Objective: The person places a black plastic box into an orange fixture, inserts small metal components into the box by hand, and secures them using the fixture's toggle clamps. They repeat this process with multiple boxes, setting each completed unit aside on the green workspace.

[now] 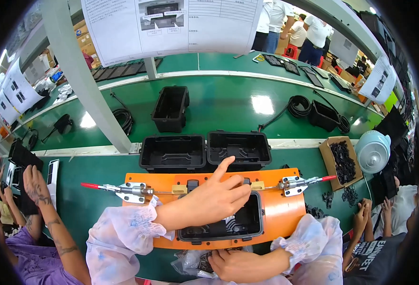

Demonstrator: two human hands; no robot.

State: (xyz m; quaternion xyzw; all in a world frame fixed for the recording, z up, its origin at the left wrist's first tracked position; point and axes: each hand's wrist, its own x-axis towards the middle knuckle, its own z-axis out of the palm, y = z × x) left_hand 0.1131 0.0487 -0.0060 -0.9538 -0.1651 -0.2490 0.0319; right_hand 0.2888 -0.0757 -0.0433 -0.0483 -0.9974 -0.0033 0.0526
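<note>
An orange fixture plate [285,209] carries a black plastic box [260,213], open at the top. My left hand [219,197] hangs over the box's far part, index finger stretched out and the others loosely bent. I see nothing held in it, and it covers much of the box. Nearer to me, my right hand [242,265] is closed at a clear plastic bag [188,262] of small dark parts, its fingertips hidden. Red-handled toggle clamps, one at the left [133,190] and one at the right [292,184], flank the box.
Two open black boxes, left [171,166] and right [240,165], stand behind the plate. A carton of black parts [344,161] and a pale blue fan [373,152] are right. Beyond lies a green conveyor [219,104] with another box [170,109] and coiled cables [299,106]. Co-workers sit at both sides.
</note>
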